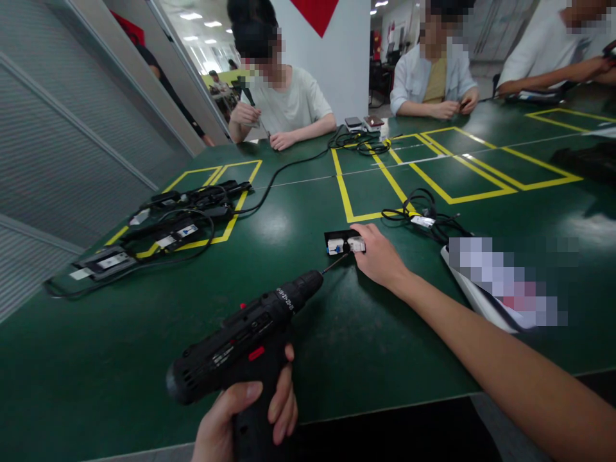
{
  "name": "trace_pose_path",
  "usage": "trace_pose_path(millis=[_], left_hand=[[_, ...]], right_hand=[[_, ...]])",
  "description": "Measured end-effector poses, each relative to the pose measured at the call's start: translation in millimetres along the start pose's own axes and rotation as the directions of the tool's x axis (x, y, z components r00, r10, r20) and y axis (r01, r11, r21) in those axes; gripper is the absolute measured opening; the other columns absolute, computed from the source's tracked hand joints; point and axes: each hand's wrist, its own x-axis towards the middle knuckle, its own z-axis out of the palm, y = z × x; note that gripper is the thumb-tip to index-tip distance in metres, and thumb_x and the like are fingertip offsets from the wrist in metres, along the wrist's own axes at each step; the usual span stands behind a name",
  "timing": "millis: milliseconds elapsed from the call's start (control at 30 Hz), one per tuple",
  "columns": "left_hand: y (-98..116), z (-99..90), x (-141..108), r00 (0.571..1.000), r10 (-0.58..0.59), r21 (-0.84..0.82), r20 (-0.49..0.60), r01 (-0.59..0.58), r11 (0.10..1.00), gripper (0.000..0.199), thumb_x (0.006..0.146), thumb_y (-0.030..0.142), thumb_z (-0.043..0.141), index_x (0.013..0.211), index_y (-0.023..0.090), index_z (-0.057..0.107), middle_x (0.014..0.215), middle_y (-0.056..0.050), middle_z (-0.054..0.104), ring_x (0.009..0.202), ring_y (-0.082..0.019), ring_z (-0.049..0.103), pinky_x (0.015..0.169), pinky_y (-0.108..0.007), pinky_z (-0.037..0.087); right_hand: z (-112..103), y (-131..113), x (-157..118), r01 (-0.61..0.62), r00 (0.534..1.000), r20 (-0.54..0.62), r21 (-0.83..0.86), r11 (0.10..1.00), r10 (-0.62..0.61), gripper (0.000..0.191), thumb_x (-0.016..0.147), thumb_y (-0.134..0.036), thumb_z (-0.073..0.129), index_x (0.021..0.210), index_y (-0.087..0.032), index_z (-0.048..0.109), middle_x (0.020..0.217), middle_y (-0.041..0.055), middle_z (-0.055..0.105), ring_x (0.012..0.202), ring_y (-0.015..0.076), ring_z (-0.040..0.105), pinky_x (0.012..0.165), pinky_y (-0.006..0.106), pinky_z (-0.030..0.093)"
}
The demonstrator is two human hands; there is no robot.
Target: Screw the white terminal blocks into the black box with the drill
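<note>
A black cordless drill (250, 333) with red buttons is gripped in my left hand (260, 404), which wraps round its handle. The drill points up and to the right, and its long thin bit (333, 264) ends at or very near a small black piece with white and blue parts (337, 245). My right hand (378, 253) closes on the right side of that piece, against the green tabletop. Whether the bit touches the piece I cannot tell. The fingers of my right hand partly cover the piece.
Black power strips and cables (178, 221) lie at the left. Coiled cable (418, 215) and a white, partly blurred object (481, 301) are at the right. Yellow tape rectangles (353, 217) mark the table. Several people sit across; one holds a screwdriver-like tool (249, 96).
</note>
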Motion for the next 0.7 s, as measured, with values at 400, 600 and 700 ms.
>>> trace_pose_path(millis=[400,600,700], left_hand=[[0.8,0.7,-0.4,1.0,-0.016,-0.014,-0.007,0.016,1.0,0.036,0.081,0.032,0.044,0.111,0.012,0.047,0.058,0.0,0.049,0.044,-0.014,0.049,0.051,-0.034,0.042],[1.8,1.4,0.3,1.0,-0.021,-0.006,0.001,0.021,1.0,0.036,0.081,0.033,0.044,0.11,0.012,0.047,0.058,-0.001,0.049,0.044,-0.016,0.049,0.05,-0.033,0.042],[2.0,1.4,0.6,1.0,-0.026,-0.007,-0.001,0.026,1.0,0.036,0.08,0.034,0.045,0.109,0.013,0.047,0.058,-0.001,0.048,0.043,-0.016,0.05,0.05,-0.033,0.041]], right_hand=[[1.3,-0.4,0.7,-0.003,1.0,0.004,-0.004,1.0,0.003,0.05,0.075,-0.006,0.046,0.125,-0.015,0.046,0.115,0.0129,0.053,0.103,0.025,0.055,0.089,0.039,0.047],[0.6,-1.1,0.2,-0.003,1.0,0.009,-0.002,1.0,0.003,0.051,0.075,-0.006,0.047,0.125,-0.015,0.046,0.116,0.0126,0.053,0.103,0.0248,0.055,0.089,0.038,0.047],[-0.6,-2.0,-0.5,-0.007,1.0,0.01,-0.002,1.0,0.007,0.05,0.075,-0.006,0.046,0.125,-0.016,0.046,0.115,0.0123,0.053,0.101,0.0247,0.055,0.088,0.039,0.047]])
